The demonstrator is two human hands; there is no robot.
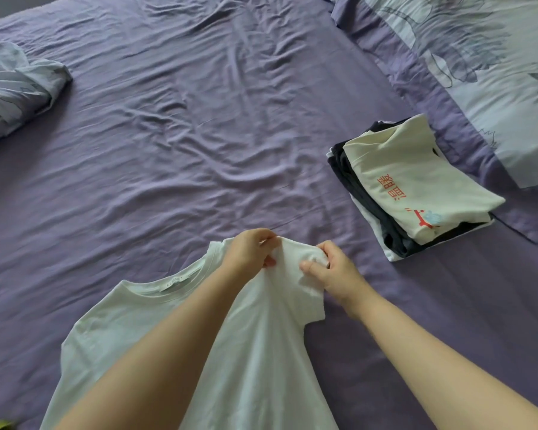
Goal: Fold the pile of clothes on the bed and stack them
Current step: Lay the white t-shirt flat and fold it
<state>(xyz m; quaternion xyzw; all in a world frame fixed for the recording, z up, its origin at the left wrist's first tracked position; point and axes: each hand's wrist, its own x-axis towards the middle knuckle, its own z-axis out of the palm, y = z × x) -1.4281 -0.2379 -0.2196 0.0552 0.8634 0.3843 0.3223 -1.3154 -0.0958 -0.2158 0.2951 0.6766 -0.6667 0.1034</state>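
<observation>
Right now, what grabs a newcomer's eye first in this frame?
Near the bottom centre, both hands work a white T-shirt: the left hand and right hand each have a grip on bunched fabric at its shoulder. To the right sits a folded stack topped by a cream shirt with red print, on the wrinkled purple sheet.

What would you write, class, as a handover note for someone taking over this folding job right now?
Left hand and right hand both grip the shoulder of the white cotton T-shirt, which lies unfolded on the purple bed sheet.
Done: a stack of folded clothes, cream printed shirt on top, sits to the right.
Left: fold this T-shirt and stack it.
</observation>
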